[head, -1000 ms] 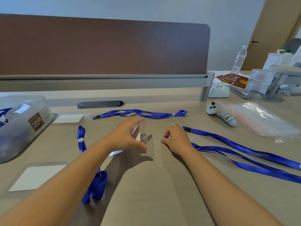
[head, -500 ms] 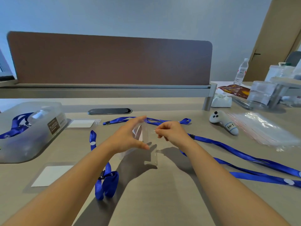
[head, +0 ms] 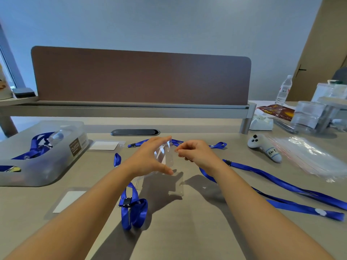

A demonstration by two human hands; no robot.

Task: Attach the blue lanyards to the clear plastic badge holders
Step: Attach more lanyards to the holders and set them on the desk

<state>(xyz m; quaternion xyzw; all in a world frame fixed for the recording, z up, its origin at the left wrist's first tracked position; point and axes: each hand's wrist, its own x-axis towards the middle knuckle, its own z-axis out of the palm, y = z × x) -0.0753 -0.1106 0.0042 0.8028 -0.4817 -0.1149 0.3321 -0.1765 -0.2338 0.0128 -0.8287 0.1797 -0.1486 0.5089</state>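
My left hand holds a clear plastic badge holder upright above the table, thumb below and fingers on top. My right hand pinches the clip end of a long blue lanyard right at the holder's edge; the clip itself is hidden by the fingers. Another clear holder lies flat on the table under my hands. A folded blue lanyard rests near my left forearm. A third lanyard lies behind my hands.
A clear plastic box with more lanyards stands at the left. Two holders with white cards lie on the table. A white controller and a plastic bag sit at the right. A brown partition bounds the back.
Both hands rose off the table with the badge holder. My right hand brought the lanyard's end up to the holder's edge. The view tilted upward.
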